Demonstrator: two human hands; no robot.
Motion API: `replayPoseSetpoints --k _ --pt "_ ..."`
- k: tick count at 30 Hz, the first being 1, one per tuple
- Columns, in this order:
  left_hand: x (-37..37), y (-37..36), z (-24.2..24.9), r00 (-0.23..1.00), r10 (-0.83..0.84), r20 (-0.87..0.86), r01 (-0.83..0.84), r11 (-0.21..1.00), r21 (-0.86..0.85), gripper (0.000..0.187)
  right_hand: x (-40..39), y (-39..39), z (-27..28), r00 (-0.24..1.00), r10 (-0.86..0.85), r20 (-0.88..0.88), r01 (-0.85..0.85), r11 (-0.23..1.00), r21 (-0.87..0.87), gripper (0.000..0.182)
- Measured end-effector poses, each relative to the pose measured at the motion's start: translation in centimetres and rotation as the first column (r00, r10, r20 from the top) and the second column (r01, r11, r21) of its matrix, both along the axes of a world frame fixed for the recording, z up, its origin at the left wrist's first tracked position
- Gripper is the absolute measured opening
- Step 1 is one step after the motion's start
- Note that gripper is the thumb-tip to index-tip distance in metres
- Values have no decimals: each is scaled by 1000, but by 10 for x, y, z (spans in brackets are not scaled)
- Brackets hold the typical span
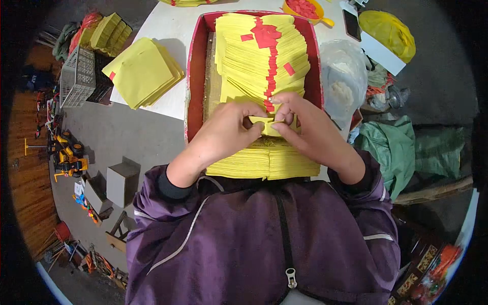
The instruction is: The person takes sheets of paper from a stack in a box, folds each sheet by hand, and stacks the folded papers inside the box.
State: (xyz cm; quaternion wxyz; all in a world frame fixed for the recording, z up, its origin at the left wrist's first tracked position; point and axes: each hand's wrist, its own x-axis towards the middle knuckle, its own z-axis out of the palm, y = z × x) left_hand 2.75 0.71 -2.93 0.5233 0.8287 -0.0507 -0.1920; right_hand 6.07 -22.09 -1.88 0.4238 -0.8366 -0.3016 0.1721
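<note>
My left hand (229, 127) and my right hand (302, 122) pinch a small yellow piece of paper (265, 123) between their fingertips, close to my body. It looks folded at the ends. Just beyond lies a long fanned row of yellow paper sheets (244, 61) inside a red-walled box (195, 66). Small red paper pieces (271, 76) run down the row's middle, with a loose heap of them at the far end. Nearest my jacket, below my hands, sit two side-by-side stacks of folded yellow paper (239, 162).
A yellow paper stack (142, 73) lies on the white table (162, 30) to the left. An orange bowl (312, 11) of red pieces, a phone (352, 24) and a clear plastic bag (343, 76) are on the right. A grey crate (77, 76) stands on the floor at left.
</note>
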Motion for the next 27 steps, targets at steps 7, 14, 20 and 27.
replayPoseSetpoints --k 7,14,20,27 --pt "-5 -5 8 997 -42 67 40 999 38 16 1 5 -7 995 -96 24 94 994 49 39" --pt "-7 -8 -7 994 -2 114 4 1000 -17 15 11 -4 21 921 -121 -371 128 992 -5 21" --pt "-7 -8 -3 992 -50 120 56 997 -45 14 8 2 8 979 -51 -199 54 999 8 17" --pt "-7 -8 -1 994 -20 108 21 1000 -11 13 1 8 14 994 -68 -85 65 997 -40 15"
